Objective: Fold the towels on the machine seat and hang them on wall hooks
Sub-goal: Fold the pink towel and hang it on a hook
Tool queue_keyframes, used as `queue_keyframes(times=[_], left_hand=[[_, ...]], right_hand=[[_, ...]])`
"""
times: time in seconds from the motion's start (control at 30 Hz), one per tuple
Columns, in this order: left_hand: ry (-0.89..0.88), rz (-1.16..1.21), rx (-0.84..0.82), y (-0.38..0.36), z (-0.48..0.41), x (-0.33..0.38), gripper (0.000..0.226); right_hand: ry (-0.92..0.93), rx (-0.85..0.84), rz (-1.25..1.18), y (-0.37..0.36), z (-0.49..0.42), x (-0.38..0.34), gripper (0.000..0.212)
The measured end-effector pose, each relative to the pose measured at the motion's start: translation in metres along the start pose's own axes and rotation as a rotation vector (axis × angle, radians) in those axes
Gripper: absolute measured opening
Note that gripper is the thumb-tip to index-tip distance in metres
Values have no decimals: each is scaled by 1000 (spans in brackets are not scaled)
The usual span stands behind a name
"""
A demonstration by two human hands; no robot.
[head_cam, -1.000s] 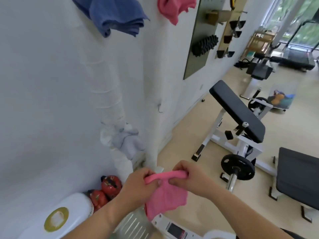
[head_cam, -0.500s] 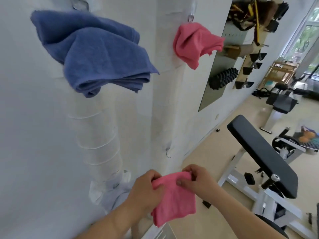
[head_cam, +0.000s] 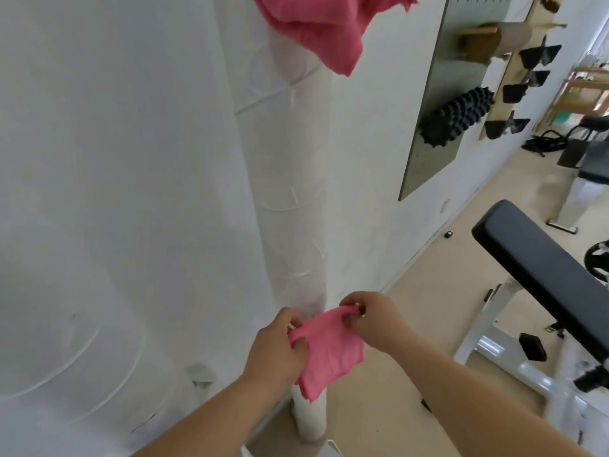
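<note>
We hold the folded pink towel [head_cam: 329, 351] before the wall pipe [head_cam: 290, 192], left hand [head_cam: 280, 351] and right hand [head_cam: 372, 319] pinching its top edge; light, limp cloth, best gripped at that fold.

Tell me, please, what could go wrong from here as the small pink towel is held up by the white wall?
The folded pink towel is pinched only along its top edge by the left hand and right hand, so the hanging fold may fall open. No hook shows near the hands, so hanging it could mean fumbling. The hung pink towel overhead is bunched and might get knocked.
</note>
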State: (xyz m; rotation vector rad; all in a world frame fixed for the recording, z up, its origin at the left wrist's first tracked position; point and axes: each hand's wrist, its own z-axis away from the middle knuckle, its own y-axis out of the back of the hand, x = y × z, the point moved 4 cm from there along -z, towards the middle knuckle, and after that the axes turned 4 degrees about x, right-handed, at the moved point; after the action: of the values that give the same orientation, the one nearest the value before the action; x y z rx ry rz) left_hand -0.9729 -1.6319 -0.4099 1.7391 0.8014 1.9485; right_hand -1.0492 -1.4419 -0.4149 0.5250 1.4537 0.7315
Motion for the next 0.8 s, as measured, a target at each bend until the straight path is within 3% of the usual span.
queue_keyframes(times=[0.17,0.3,0.47,0.53,0.63,0.8], left_hand=[[-171,-196,31,-15,-23,-16,19],[-374,-616,-89,-31,-28,-14,20],[-366,-884,-184,-49,-29,-20,24],[-328,-864,-170,-55,-30,-27,27],[-246,-763,-134,-61,-31,-34,31],[-285,-688,-13,-68,-27,-46,22]], right_hand=[[-93,82,-167,-27,-32,17,30],[-104,179,-253,-40,-41,32,21],[-65,150,-204,-64,-36,58,22],[-38,131,-114,-76,-34,70,27],[2,81,-25,-92,-34,78,5],[41,-204,15,-92,-33,70,23]])
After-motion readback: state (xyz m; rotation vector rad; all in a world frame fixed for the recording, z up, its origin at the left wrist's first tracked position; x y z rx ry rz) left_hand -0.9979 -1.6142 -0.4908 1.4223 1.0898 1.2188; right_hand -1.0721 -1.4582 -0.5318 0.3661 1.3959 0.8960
